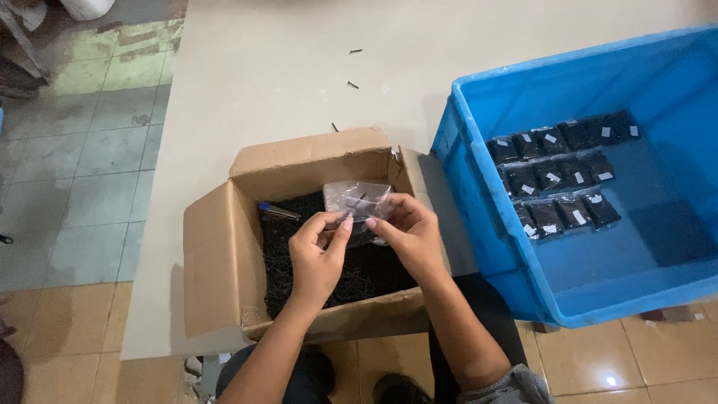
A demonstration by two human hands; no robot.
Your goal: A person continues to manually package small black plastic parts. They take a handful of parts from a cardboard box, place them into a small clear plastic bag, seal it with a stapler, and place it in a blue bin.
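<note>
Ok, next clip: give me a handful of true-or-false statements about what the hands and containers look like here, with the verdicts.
1. Both hands hold a small clear plastic bag over the cardboard box. True: the left hand and the right hand pinch it between them.
2. The cardboard box is closed. False: its flaps are open and it holds a heap of small black screws.
3. The blue crate holds rows of filled dark packets. True.
4. The blue crate sits to the left of the box. False: it is on the right.
5. A few loose screws lie on the table beyond the box. True.
</note>
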